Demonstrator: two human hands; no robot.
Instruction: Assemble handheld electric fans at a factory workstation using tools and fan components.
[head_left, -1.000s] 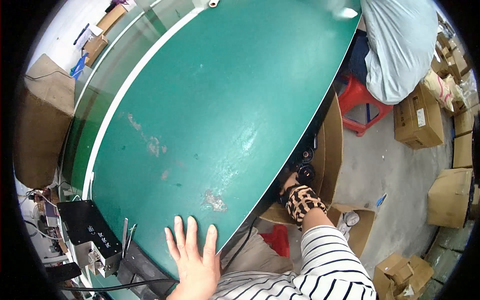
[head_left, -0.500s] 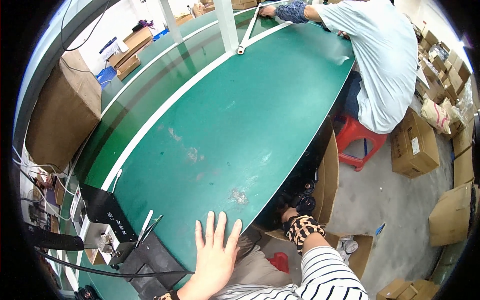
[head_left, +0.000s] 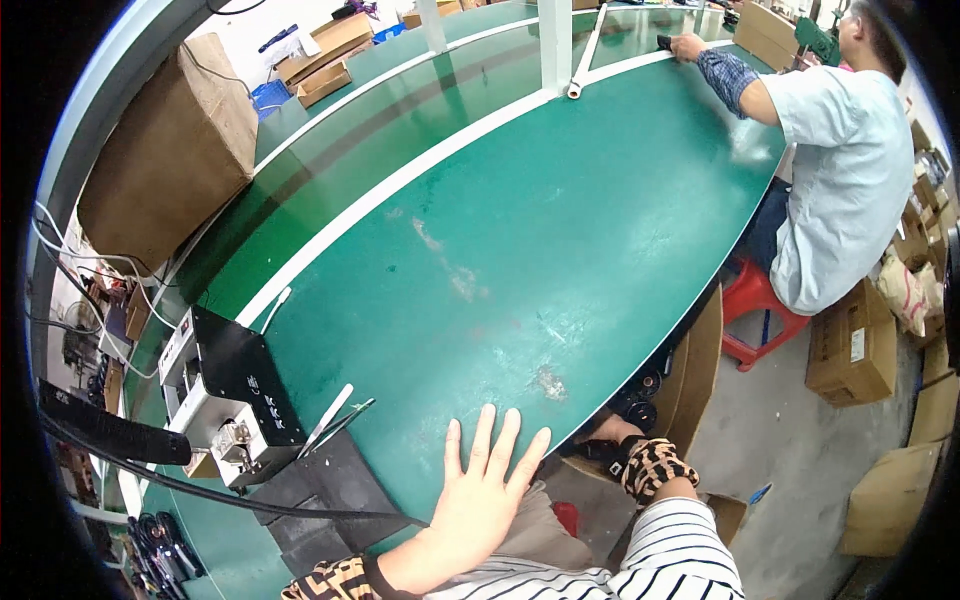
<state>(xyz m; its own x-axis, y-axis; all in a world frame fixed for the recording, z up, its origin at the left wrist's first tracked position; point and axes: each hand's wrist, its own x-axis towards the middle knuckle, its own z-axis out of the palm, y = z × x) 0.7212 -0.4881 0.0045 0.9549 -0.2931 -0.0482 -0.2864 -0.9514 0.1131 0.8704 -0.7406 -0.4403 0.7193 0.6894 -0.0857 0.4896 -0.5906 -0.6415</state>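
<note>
My left hand (head_left: 478,505) lies flat near the front edge of the green tabletop (head_left: 540,240), fingers spread, holding nothing. Below the table's right edge, my right hand (head_left: 612,432) reaches down into a cardboard box (head_left: 693,375). Black round parts (head_left: 638,408) lie in that box around the hand. Its fingers are hidden, so what it touches or grips does not show. Left of my left hand sits a black and silver bench machine (head_left: 235,400). Tweezers (head_left: 335,425) rest beside a dark pad (head_left: 330,495) in front of it.
At the table's far right, a person (head_left: 835,180) sits on a red stool (head_left: 755,310), a small dark object in hand. A white tube (head_left: 588,60) leans by a post. More cartons (head_left: 850,345) stand on the floor. Black cables (head_left: 160,550) lie at lower left.
My view has swung, so the table and both my hands appear farther right. My right hand stays down in the box. The other person's head and a dark object in their hand now show.
</note>
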